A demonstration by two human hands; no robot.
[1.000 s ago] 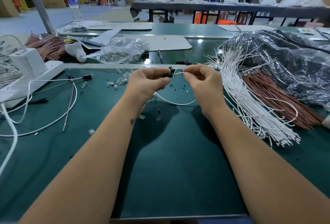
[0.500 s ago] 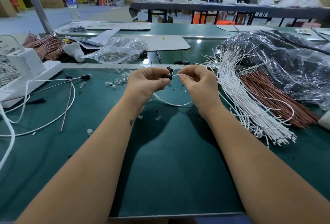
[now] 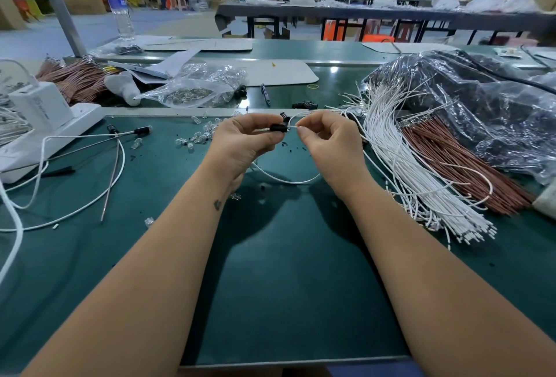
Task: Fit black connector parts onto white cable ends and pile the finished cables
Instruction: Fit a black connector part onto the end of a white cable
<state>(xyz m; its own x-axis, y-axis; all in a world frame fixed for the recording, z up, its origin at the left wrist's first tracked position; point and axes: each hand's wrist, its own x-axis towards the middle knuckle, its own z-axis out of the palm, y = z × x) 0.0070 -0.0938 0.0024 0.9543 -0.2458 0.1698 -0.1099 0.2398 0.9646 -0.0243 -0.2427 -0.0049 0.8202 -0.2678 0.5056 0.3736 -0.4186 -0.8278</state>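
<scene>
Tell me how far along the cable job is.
Done: at least one white cable with a black end lies on the mat at left. In hand: the left hand holds a black connector while the right hand pinches a white cable end at it. Left: a big bundle of white cables waits at right.
</scene>
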